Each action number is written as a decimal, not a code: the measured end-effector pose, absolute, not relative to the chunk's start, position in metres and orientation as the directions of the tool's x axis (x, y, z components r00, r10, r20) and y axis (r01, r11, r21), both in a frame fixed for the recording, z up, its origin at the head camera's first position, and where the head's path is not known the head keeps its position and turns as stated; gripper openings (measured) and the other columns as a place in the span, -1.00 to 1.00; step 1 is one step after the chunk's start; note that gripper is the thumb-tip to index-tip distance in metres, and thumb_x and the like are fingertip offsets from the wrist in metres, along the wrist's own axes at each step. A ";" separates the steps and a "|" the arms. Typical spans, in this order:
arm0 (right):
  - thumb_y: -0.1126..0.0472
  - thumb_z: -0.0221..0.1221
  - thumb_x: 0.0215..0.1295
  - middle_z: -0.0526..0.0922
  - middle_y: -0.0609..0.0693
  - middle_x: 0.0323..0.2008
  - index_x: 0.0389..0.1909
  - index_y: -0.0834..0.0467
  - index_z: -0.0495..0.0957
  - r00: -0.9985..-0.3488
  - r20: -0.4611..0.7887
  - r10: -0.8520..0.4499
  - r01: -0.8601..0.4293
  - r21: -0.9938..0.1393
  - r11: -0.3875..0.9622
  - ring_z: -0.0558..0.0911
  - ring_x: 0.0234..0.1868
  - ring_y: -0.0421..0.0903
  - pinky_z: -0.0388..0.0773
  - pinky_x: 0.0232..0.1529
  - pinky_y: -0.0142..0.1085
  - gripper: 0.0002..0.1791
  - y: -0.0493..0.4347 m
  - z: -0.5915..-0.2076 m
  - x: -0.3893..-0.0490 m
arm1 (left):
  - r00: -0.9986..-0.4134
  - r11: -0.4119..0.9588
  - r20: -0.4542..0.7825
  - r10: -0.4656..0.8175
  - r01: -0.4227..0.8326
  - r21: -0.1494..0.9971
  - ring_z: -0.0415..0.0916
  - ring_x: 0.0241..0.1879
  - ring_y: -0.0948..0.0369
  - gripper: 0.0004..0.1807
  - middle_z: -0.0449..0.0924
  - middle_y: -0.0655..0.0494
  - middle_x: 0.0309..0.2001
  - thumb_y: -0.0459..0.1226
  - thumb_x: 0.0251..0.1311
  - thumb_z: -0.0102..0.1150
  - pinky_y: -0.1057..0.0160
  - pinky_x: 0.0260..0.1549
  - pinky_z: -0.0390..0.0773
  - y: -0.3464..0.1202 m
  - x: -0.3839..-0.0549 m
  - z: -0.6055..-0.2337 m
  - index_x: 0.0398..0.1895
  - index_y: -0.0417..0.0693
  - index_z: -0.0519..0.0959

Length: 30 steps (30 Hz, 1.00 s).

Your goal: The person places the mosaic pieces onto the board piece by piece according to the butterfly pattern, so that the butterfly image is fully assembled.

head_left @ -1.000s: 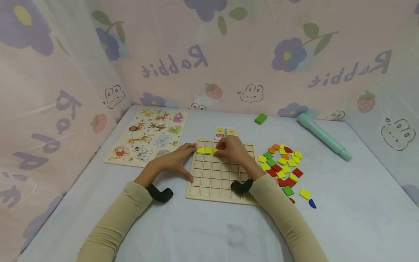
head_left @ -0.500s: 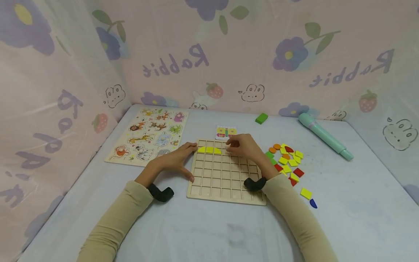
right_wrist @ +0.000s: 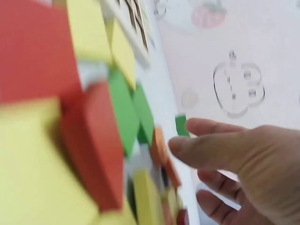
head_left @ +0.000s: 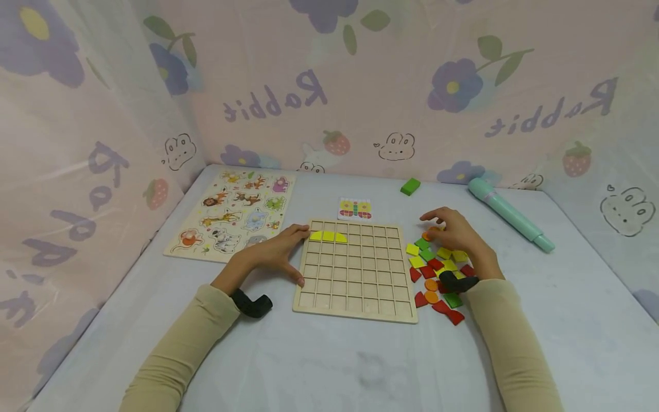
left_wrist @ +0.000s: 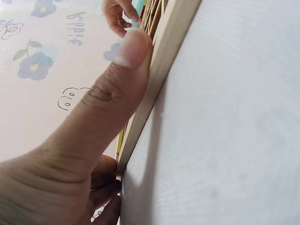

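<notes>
In the head view a square wooden grid board (head_left: 356, 276) lies on the table. Three yellow pieces (head_left: 328, 236) sit side by side in its second row, at the left, the outer ones with curved corners. My left hand (head_left: 272, 253) touches the board's left edge with thumb and fingers spread; its thumb (left_wrist: 117, 79) rests against the wooden side in the left wrist view. Over the far side of a heap of coloured pieces (head_left: 427, 255) hovers my right hand (head_left: 460, 233), fingers loosely bent and holding nothing. Its thumb and fingertips are near an orange piece (right_wrist: 158, 146).
A small patterned card (head_left: 355, 209) lies behind the board. To the left is an animal puzzle board (head_left: 234, 217). A green block (head_left: 410, 186) and a teal microphone-shaped stick (head_left: 509, 214) lie toward the back right. Patterned cloth (head_left: 360, 86) hangs behind the table.
The right hand let go of the third yellow piece in the grid, then moved right, away from the board to over the heap. The left hand has stayed at the board's edge.
</notes>
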State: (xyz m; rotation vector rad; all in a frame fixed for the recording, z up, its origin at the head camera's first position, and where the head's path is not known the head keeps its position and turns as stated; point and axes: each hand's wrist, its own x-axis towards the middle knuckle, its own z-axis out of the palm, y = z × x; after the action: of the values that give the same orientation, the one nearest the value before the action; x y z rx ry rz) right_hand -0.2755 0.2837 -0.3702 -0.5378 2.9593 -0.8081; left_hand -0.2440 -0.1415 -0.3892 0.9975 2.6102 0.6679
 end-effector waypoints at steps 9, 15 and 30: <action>0.37 0.12 0.24 0.44 0.31 0.03 0.08 0.28 0.49 -0.951 -0.051 -0.304 -0.242 -0.487 0.839 0.35 0.01 0.23 0.35 0.08 0.12 -0.64 0.300 -0.376 -0.278 | -0.725 0.654 -0.087 0.684 0.555 0.514 -0.20 0.43 0.02 0.30 -0.13 -0.11 0.43 0.16 -0.37 0.49 0.06 0.35 0.00 -0.141 -0.241 -0.386 0.41 -0.26 0.03; 0.29 0.13 0.28 0.46 0.28 -0.04 0.03 0.30 0.51 -0.966 -0.058 -0.251 -0.194 -0.479 0.856 0.35 -0.07 0.16 0.39 0.01 0.03 -0.68 0.297 -0.373 -0.278 | -0.725 0.659 -0.092 0.683 0.557 0.505 -0.20 0.43 0.04 0.30 -0.13 -0.09 0.44 0.18 -0.37 0.48 0.07 0.35 0.01 -0.140 -0.241 -0.386 0.41 -0.24 0.03; 0.28 0.30 0.10 0.59 0.07 -0.30 -0.15 0.22 0.62 -0.854 0.126 -0.505 -0.484 -0.549 0.681 0.50 -0.28 -0.04 0.43 -0.23 -0.22 -0.73 0.189 -0.368 -0.276 | -0.721 0.650 -0.079 0.688 0.564 0.509 -0.18 0.42 0.01 0.28 -0.13 -0.13 0.43 0.15 -0.35 0.49 0.05 0.34 0.02 -0.143 -0.243 -0.388 0.40 -0.26 0.04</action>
State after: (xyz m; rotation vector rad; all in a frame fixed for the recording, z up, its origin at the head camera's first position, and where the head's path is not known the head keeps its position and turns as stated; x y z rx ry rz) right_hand -0.2757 0.1885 -0.3678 -0.8383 2.8478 -0.9135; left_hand -0.2427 -0.1425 -0.3875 1.0103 2.6045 0.6717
